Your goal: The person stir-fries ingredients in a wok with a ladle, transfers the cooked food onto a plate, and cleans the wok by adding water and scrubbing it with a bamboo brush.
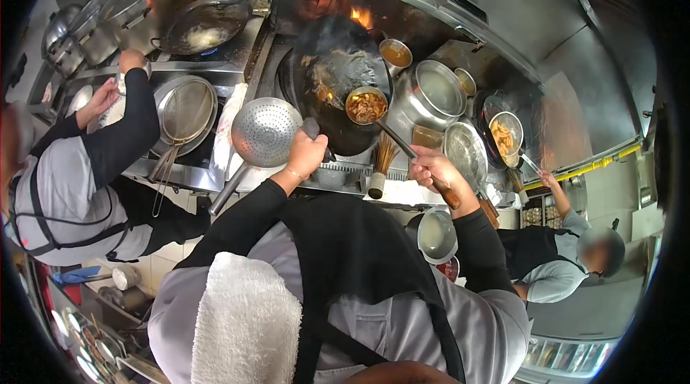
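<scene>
My left hand [307, 154] is closed round a grey grip at the near left edge of a large black wok [345, 140], which looks like its handle, perhaps wrapped in cloth. The wok is tilted over the burner, its inside dark and shiny, with steam or smoke above it. In my right hand [435, 168] is the wooden handle of a ladle [399, 138]. Its bowl hangs over the wok, full of brown pieces of food [366, 107] in sauce. A perforated strainer [267, 132] lies just left of my left hand.
Flames [361, 17] rise behind the wok. A bamboo brush [384, 161] stands near the front edge. Right are a steel pot [440, 89] and a wire strainer [466, 150]. Co-workers stand on both sides; the right one's hand [550, 179] holds a ladle of food [505, 134].
</scene>
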The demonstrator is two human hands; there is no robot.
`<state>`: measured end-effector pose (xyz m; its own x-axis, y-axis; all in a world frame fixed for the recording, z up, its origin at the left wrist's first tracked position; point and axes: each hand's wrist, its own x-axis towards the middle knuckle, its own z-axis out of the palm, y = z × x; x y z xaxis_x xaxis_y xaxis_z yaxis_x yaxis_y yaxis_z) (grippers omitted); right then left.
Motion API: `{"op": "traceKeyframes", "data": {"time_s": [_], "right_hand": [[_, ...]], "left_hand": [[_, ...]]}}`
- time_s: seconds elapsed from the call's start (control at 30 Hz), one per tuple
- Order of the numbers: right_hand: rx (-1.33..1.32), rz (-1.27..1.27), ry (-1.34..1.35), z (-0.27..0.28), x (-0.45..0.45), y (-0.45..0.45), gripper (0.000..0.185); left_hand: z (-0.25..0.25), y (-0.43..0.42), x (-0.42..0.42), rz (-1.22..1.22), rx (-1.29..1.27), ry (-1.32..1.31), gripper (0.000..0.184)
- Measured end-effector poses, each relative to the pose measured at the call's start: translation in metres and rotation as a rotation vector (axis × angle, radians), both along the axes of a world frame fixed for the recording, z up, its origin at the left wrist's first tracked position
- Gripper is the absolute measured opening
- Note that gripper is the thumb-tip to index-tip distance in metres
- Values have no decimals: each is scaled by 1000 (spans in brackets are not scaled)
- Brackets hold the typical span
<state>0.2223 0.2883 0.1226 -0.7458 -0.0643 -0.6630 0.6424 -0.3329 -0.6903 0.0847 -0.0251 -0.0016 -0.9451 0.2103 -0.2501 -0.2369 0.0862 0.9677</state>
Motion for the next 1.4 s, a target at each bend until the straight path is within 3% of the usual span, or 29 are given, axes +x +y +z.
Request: {"op": "traceKeyframes", "data": {"time_s": [0.07,0.1,0.2,0.27,0.3,0.33,0.43,0.5,0.53,0.63,0.73,0.87,0.93,0.97,1.03,1.07,1.1,1.17,1.27,1.33,1.4], "right_hand": [[0,54,-18,7,-11,-1,63],[48,72,7,16,-14,-8,64],[45,77,65,42,-17,-25,65],[-255,-30,227,42,-10,-31,63],[-186,-82,290,43,-3,-44,62],[-390,-112,362,9,-4,-39,63],[-541,-205,425,-24,-17,-86,65],[-530,-265,366,-13,-29,-105,62],[-448,-230,332,-12,-34,-103,59],[-416,-220,279,-6,-35,-114,51],[-365,-284,221,-10,-26,-122,56],[-369,-483,237,-17,-5,-143,55],[-395,-538,266,-13,10,-156,63],[-385,-557,293,-12,20,-162,66],[-450,-706,332,-18,50,-178,65],[-466,-734,351,-13,70,-190,64],[-444,-747,421,-16,89,-198,60],[-503,-839,532,-14,136,-223,59],[-371,-956,662,0,211,-282,62],[-277,-1092,675,7,263,-333,63],[-195,-1222,713,7,312,-388,71]], "left_hand": [[-19,10,-12,156,-262,553,28],[24,4,-4,57,-291,323,38],[49,1,-15,-49,-374,250,43],[45,-3,-17,-26,-363,276,45],[40,-5,-19,0,-348,300,48],[24,-9,-22,20,-330,339,51],[7,-22,-31,-53,-192,364,37],[-2,-33,-27,-162,140,-279,20],[-6,-33,-27,-191,108,-290,20],[-8,-19,-31,-93,415,-526,18],[5,1,-34,-29,452,-595,18],[-15,38,-52,0,491,-692,15],[-13,51,-58,6,402,-660,21],[-57,59,-73,-39,463,-595,25],[-73,75,-83,-39,291,-372,28],[-86,79,-98,-87,305,-590,30],[-55,71,-89,-227,254,-598,31],[-86,77,-100,-187,356,-529,43],[-47,46,-39,-326,381,-327,54],[-64,33,-10,-479,266,-259,52],[-47,6,56,-826,125,-139,42]]}}
